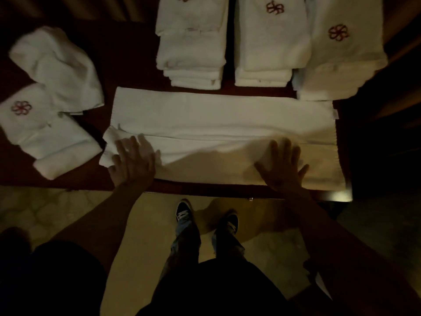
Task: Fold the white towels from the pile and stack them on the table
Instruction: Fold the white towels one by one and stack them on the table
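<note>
Smoothing the long folded towel [218, 124] flat on the tabletop [127, 65], left hand [133, 161] and right hand [281, 168] press down with fingers spread, likely setting the crease.

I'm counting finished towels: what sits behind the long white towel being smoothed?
Behind the long white towel stand three stacks of folded white towels: left stack, middle stack, right stack, red flower emblems on top. Lower towels show only edges.
</note>
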{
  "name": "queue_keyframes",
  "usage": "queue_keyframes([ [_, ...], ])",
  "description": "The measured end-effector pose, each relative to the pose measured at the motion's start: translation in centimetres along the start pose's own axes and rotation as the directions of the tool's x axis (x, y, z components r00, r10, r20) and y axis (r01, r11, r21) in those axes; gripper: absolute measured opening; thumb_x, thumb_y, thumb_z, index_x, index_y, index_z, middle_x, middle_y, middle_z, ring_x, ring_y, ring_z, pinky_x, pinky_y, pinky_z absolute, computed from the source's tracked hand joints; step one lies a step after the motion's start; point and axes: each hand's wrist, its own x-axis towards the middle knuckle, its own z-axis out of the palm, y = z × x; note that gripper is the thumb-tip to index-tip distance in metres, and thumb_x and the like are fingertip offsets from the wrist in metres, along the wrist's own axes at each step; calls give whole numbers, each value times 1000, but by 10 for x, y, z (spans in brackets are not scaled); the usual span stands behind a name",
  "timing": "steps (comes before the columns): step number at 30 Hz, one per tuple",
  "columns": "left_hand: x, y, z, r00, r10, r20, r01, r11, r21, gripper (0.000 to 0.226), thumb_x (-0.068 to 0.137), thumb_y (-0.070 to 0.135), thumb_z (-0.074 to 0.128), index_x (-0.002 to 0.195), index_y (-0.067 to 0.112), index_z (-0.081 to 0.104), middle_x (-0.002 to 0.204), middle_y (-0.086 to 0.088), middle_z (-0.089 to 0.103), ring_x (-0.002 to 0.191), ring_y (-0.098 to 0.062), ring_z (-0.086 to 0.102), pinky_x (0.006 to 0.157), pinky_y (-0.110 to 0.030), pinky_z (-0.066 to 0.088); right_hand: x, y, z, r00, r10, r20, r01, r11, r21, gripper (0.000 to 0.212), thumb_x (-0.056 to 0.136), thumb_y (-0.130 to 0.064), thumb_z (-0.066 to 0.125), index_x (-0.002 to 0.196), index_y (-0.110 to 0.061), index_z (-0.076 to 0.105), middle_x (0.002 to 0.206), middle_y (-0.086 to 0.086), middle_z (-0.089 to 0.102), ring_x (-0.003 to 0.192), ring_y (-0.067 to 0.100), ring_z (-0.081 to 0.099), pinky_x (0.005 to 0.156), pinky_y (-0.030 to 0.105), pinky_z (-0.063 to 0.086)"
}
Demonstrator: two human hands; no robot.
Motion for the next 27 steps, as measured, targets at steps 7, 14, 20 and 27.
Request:
queue_keyframes([
  [7, 6, -53, -11, 990, -128, -51, 125, 990, -64, 73, 89, 32, 62, 149, 10, 27, 148, -20, 34, 128, -44, 38, 97, -62, 39, -18, -70, 4, 975, -186, -123, 174, 979, -103, 83, 96, -44, 55, 160, -26, 5, 167, 8, -12, 152, 36, -13, 119, 63, 6],
  [14, 14, -80, -25, 985, -166, -39, 158, 973, -166, 58, 89, 27, 59, 142, 16, 39, 137, -16, 49, 129, -39, 40, 103, -62, 30, -42, -152, 29, 886, -463, -34, 458, 884, -95, 69, 100, -46, 47, 159, -26, 20, 168, 3, 4, 154, 29, -8, 118, 63, 5],
  [20, 20, -108, -25, 983, -181, -14, 164, 919, -358, 33, 92, 32, 58, 123, 20, 55, 119, -11, 63, 117, -38, 53, 99, -56, 37, -51, -210, 42, 863, -501, 64, 504, 864, -24, 68, 100, -49, 45, 159, -29, 17, 168, -5, 2, 153, 24, -11, 120, 61, 5],
  [27, 19, -148, -11, 994, -103, 36, 108, 883, -456, 32, 84, 20, 67, 114, 19, 55, 106, -4, 67, 107, -32, 60, 92, -51, 47, -52, -246, 55, 868, -478, 134, 487, 873, -41, 68, 96, -56, 45, 155, -33, 18, 166, -7, -1, 153, 24, -10, 117, 66, 10],
])
